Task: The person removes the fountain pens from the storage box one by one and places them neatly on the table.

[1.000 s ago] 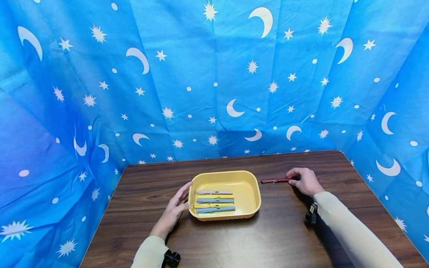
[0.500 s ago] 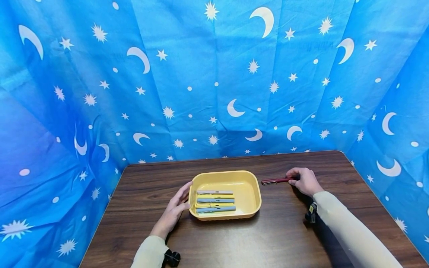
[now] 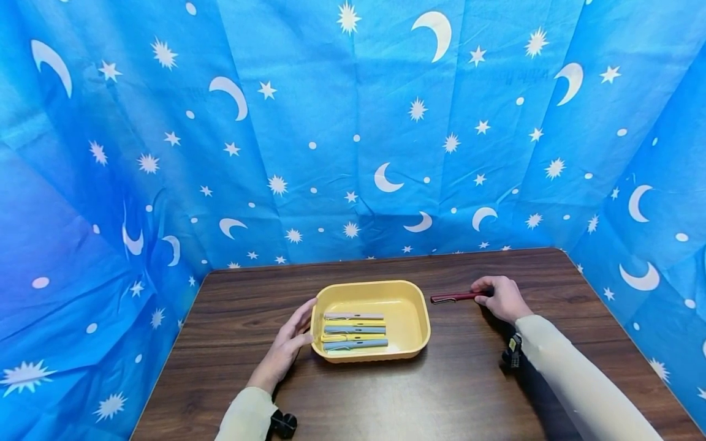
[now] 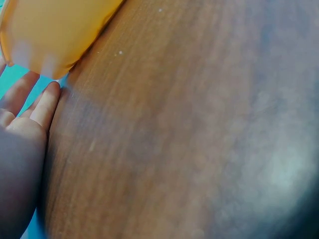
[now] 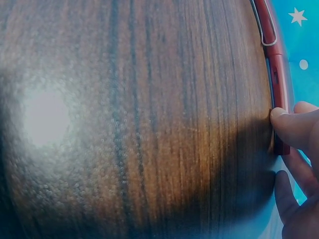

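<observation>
Nothing I can make out has moved since the earlier frames; both hands, tray and pens match them. From the left, my view has blue star-and-moon cloth [image 3: 309,116] enclosing the dark wooden table [image 3: 375,398], then a black device [image 3: 284,424] at the left wrist. My left hand [image 3: 284,346] is spread, thumb apart from its fingers, touching the left end of the yellow tray [image 3: 405,324]. Five pens [image 3: 355,330], pinkish, yellow and grey-blue, lie side by side in its left part. Just beyond the tray's right wall, which stands between it and them, is the dark red pen [image 3: 455,297], its right end pinched by my right hand [image 3: 503,299]; I can't tell whether it touches the wood.
</observation>
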{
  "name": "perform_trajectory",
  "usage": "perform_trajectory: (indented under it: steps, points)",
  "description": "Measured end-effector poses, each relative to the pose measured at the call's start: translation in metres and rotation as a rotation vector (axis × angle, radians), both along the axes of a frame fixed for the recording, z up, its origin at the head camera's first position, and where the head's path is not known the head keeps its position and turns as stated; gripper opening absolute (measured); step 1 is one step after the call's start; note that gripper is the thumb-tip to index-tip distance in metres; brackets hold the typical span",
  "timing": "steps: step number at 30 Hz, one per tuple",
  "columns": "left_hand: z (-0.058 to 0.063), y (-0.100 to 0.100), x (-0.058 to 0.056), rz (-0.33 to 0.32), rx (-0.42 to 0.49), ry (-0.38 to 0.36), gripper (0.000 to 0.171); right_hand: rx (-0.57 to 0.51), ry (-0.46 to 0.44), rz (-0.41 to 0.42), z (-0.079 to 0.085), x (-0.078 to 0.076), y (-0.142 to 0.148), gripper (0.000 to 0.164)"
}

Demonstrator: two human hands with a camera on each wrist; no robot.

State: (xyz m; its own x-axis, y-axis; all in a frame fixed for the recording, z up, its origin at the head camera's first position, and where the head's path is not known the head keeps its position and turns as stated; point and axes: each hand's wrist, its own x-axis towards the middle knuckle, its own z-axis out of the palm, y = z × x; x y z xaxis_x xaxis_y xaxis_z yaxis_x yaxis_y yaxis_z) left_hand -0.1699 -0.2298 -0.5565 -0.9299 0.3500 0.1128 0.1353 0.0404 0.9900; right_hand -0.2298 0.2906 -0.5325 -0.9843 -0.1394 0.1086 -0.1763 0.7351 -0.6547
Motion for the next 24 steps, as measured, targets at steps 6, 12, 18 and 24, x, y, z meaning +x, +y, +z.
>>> perform_trajectory:
  steps: [6,12,18,24]
  points:
    - [0.0000,-0.0001,0.0000,-0.002,-0.003,-0.002,0.079,0.004,-0.005,-0.001,0.0014,0.0004,-0.0002,0.018]
    - [0.0000,0.0000,0.0002,0.007,-0.011,-0.008,0.079,0.002,-0.003,0.001,0.0016,0.0008,-0.0006,0.018]
    - [-0.0014,-0.0005,-0.0002,0.001,-0.005,-0.014,0.079,0.008,-0.009,0.005,0.0015,0.0008,0.0005,0.020]
    - [0.0000,0.0001,-0.0001,0.020,-0.025,-0.027,0.077,0.000,-0.029,0.001,0.0015,0.0017,0.0016,0.023]
